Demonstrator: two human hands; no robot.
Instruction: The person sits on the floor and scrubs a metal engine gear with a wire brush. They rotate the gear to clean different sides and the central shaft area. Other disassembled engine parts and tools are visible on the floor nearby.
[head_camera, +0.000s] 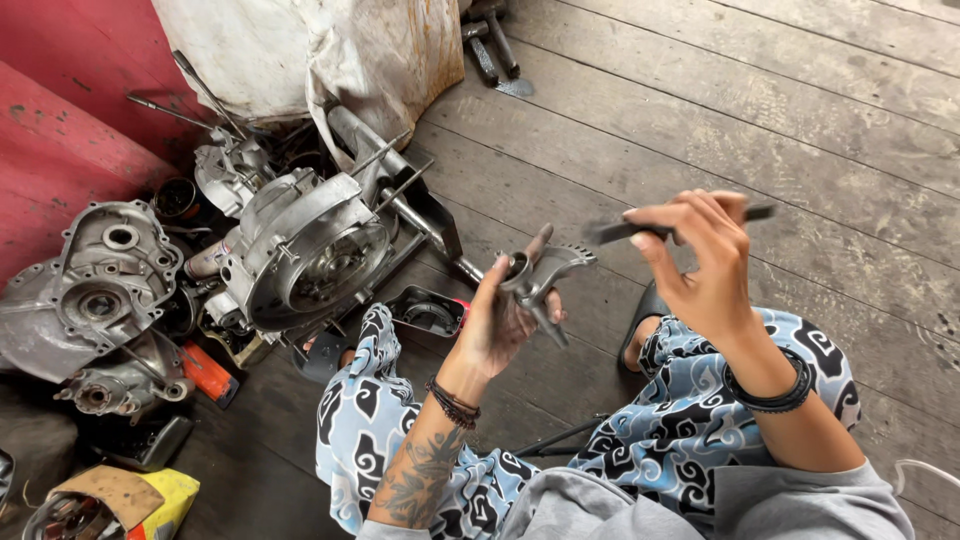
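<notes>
I sit on a wooden floor with my knees up. My left hand (503, 318), dirty with grease, holds a small grey metal engine part (545, 272) with a ring end and a toothed curved edge. My right hand (700, 262) grips a thin dark tool (622, 231) that points left toward the part; its tip stays a little apart from the toothed edge. Both hands hover above my patterned blue and white trousers (690, 420).
An engine casing (305, 250) lies on the floor at left, with a second crankcase half (105, 275) and smaller parts beside it. A white sack (330, 50) stands behind. A black tray (428, 310) sits near my left knee. Red wall at far left.
</notes>
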